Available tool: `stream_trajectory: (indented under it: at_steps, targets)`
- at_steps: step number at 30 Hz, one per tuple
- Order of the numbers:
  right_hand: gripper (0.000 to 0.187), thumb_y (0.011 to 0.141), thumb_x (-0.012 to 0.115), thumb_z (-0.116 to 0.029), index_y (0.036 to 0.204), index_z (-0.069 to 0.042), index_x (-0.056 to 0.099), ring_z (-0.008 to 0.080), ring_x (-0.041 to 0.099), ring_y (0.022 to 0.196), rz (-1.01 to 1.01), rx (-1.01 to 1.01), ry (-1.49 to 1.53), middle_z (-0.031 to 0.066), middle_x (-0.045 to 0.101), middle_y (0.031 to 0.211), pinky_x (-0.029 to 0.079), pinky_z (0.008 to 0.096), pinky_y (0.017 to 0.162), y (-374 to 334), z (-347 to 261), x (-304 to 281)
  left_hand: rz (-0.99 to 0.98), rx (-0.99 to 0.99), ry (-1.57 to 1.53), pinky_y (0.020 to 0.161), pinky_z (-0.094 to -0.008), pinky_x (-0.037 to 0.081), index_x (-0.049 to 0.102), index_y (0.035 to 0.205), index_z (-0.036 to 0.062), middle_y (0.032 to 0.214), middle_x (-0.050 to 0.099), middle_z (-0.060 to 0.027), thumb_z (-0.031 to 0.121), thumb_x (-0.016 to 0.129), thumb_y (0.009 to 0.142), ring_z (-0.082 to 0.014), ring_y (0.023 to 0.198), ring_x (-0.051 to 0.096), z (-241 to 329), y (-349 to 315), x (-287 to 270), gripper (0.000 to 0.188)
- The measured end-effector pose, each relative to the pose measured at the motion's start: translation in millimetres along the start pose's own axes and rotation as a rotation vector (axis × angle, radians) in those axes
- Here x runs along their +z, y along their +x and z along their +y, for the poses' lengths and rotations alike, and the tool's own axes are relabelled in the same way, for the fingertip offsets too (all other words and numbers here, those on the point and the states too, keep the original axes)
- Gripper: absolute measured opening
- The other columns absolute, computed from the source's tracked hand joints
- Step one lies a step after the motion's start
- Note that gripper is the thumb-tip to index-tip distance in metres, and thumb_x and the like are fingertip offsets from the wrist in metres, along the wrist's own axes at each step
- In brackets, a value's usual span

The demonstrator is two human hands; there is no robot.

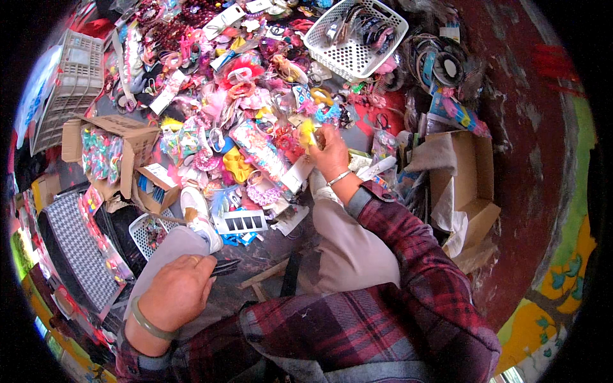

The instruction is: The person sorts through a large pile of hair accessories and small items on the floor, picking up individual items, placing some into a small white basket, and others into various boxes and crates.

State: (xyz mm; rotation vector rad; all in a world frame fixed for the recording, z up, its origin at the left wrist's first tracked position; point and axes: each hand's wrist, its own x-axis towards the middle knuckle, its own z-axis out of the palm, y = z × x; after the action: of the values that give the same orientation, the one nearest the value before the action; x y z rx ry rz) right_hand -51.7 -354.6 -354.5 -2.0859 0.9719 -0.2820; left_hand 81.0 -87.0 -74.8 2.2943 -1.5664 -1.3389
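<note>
My left hand [177,295] is closed above my left knee, and a few slim dark pieces [226,267] stick out past its fingertips; their kind is too small to tell. Further off, my right hand [330,153] reaches over the heap and pinches a fluffy yellow ornament [307,133] between thumb and fingers. Around it lies a colourful pile of hair accessories [239,86]. Close to that hand are a patterned floral pack [260,153] and a yellow bow [237,165]. A white card with dark panels [241,221] lies beside my left shoe [199,217].
A white perforated basket [348,64] holding headbands stands at the far right of the pile. An open cardboard box [476,185] is at the right, and another full of small packets [121,147] at the left. A smaller white basket [135,231] sits beside my left leg.
</note>
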Motion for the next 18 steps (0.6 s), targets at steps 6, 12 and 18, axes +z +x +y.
stream_trajectory:
  at_steps: [6, 12, 18]
  targets:
    - [0.028, 0.068, 0.064, -0.009, 0.096, -0.006, 0.059, 0.0324, 0.055, 0.091, -0.261, -0.106, 0.07, 0.0147, 0.059, 0.092, 0.045, 0.0381, 0.081, -12.6, 35.8, 19.3, -0.003, 0.011, -0.003, 0.073, -0.043, 0.045, 0.052, 0.096, 0.0019, 0.084, 0.058, -0.017, 0.009, 0.061, 0.074, -0.0351, 0.083, 0.057, -2.6, 2.1, 0.9, 0.025]
    - [0.013, 0.073, 0.055, -0.001, 0.079, -0.005, 0.067, 0.0153, 0.063, 0.072, -0.12, 0.205, 0.468, 0.0077, 0.067, 0.077, 0.05, 0.0265, 0.069, -13.5, 54.2, 9.9, -0.003, -0.023, -0.003, 0.074, -0.043, 0.045, 0.052, 0.096, 0.0018, 0.085, 0.058, -0.0166, 0.009, 0.06, 0.075, -0.0349, 0.083, 0.056, -4.7, -5.9, 0.7, 0.024]
    - [0.017, 0.077, 0.058, -0.016, 0.087, -0.004, 0.065, 0.0247, 0.063, 0.069, -0.192, 0.156, 0.106, 0.0126, 0.066, 0.075, 0.051, 0.0334, 0.066, -7.6, 53.2, 14.3, 0.024, -0.014, -0.013, 0.073, -0.0422, 0.045, 0.051, 0.092, 0.0018, 0.082, 0.057, -0.0167, 0.01, 0.06, 0.075, -0.0342, 0.082, 0.056, -4.4, -7.1, 2.6, 0.021]
